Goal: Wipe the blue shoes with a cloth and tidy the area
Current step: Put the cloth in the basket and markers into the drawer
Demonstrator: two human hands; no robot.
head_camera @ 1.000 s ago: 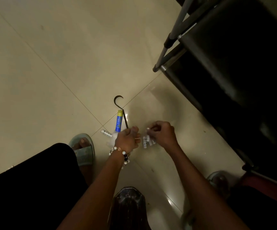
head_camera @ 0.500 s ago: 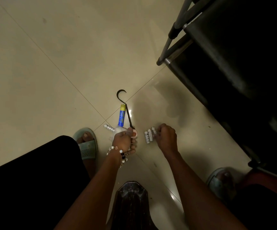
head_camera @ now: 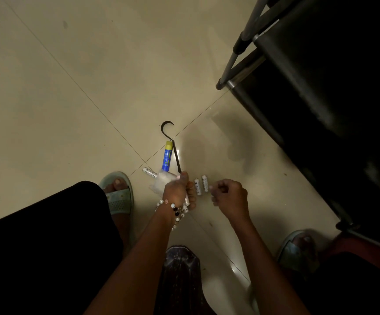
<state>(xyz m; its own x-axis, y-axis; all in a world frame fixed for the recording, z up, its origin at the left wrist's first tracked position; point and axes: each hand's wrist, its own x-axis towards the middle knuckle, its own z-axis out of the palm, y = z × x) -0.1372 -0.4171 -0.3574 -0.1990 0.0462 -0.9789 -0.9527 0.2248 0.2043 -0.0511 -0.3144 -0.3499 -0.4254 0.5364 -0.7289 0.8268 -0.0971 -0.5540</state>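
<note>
1 loose battery [head_camera: 149, 173] lies on the floor [head_camera: 70, 87] by the tile joint. next, the left hand [head_camera: 178, 192] is clenched around a bundle, glue stick [head_camera: 167, 159], hook [head_camera: 171, 144], white wad [head_camera: 162, 183], likely gathering clutter. 2 batteries [head_camera: 201, 187] wait just right; the right hand [head_camera: 230, 197] is curled, seemingly empty. blue shoes, cloth: not identifiable here.

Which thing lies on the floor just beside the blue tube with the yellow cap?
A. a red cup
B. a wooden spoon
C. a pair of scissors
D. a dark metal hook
D: the dark metal hook lies on the tiled floor with its straight shank running along the right side of the blue tube.
</note>
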